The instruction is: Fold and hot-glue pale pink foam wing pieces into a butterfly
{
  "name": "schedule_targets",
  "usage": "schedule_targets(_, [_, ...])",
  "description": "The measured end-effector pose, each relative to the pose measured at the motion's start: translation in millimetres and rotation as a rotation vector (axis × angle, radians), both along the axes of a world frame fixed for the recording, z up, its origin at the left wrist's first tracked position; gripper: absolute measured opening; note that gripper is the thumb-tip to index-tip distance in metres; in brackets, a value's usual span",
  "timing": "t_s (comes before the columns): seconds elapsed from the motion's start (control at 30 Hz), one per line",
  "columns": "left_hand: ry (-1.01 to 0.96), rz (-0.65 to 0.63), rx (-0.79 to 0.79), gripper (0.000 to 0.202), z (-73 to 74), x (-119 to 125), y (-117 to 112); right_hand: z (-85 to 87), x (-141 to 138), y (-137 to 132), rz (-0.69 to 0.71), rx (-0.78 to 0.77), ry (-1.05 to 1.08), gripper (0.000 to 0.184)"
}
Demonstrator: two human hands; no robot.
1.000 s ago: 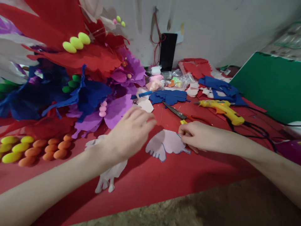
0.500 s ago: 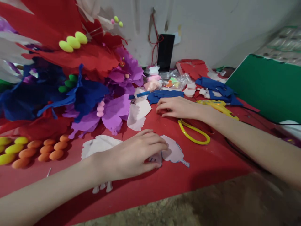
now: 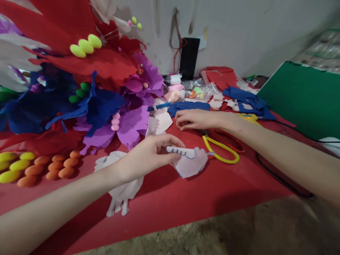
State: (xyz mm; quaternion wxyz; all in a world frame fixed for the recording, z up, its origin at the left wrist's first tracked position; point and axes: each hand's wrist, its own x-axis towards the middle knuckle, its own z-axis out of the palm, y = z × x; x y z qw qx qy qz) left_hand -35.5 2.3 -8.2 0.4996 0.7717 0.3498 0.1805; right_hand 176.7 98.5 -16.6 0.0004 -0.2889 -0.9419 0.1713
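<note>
My left hand (image 3: 151,156) pinches a pale pink foam petal (image 3: 190,163) with a blue drawn outline and holds it tilted just above the red sheet (image 3: 186,198). My right hand (image 3: 196,119) lies farther back on the red sheet with its fingers curled together at the tip, touching something too small to name. Yellow-handled scissors (image 3: 220,150) lie just in front of the right wrist. A white foam petal (image 3: 120,187) lies under my left forearm.
Large foam flowers in red, blue and purple (image 3: 101,92) fill the left. Orange and yellow foam ovals (image 3: 39,168) lie at the left edge. A yellow glue gun (image 3: 248,117) with a black cord, blue cut-outs (image 3: 247,101), a green sheet (image 3: 305,95) and a black box (image 3: 189,58) stand behind.
My left hand has lifted the pink petal off the sheet and tilted it. My right hand went from the petal to the back by the scissors and stays there.
</note>
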Motion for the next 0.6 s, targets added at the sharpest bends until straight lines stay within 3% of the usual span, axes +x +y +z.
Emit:
schedule_targets(0.2, [-0.070,0.004,-0.367,0.022,2.0,0.2,4.8,0.5,0.4,3.6,0.012,-0.044,0.023,0.017])
schedule_targets(0.6, [-0.147,-0.058,-0.348,0.017,-1.9,-2.7,6.0,-3.6,2.5,6.9,0.025,-0.086,0.065,0.016])
